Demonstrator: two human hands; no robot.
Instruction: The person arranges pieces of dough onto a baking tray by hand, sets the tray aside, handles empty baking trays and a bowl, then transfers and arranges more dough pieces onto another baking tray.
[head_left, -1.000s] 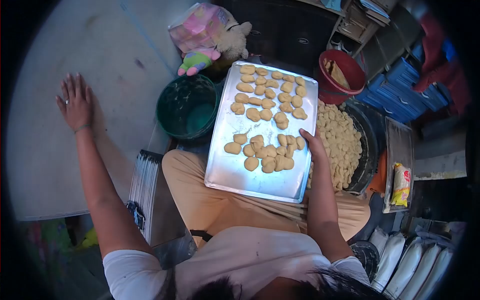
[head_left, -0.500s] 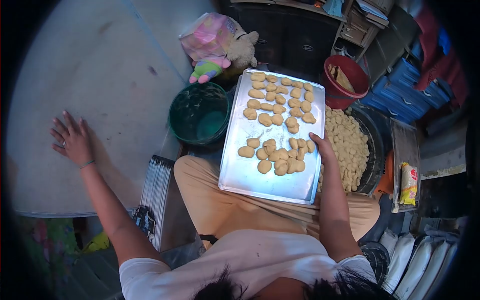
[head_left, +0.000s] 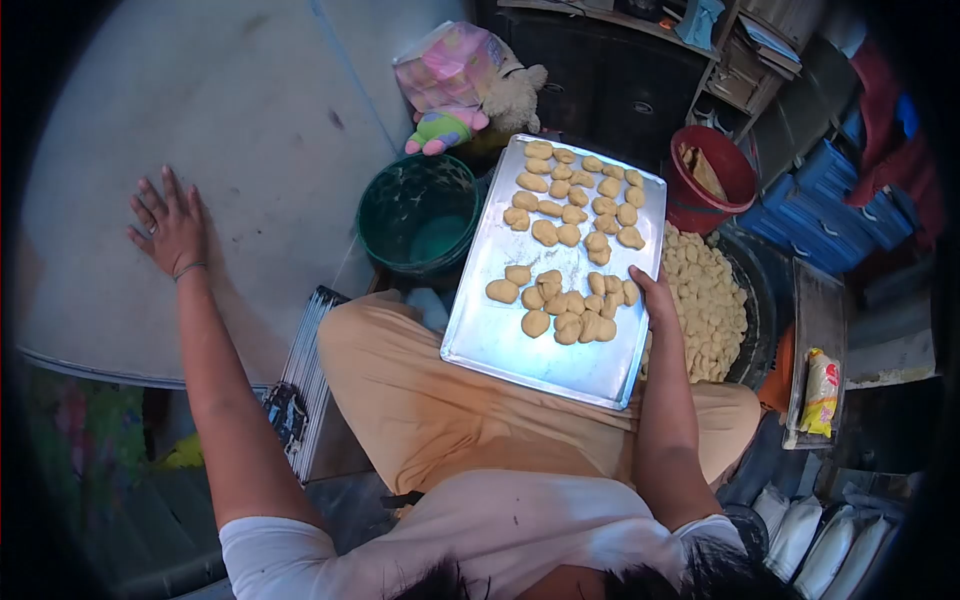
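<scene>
While the right hand [head_left: 655,298] grips the aluminium tray [head_left: 545,368] over the lap [head_left: 520,435], at twelve o'clock, the left hand [head_left: 172,232] lies spread on the tabletop [head_left: 270,150], ten o'clock. Keeping the tray level should stop the dough lumps [head_left: 567,329] sliding.

A dark cabinet [head_left: 600,85] stands beside a wooden shelf unit [head_left: 734,86] at the back; blue drawers [head_left: 812,222] sit further right, and the lower left is dim.

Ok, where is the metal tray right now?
In the head view, the metal tray is just right of centre, over the person's lap; the right hand holds its right edge, and the green bucket stands by its left edge.
</scene>
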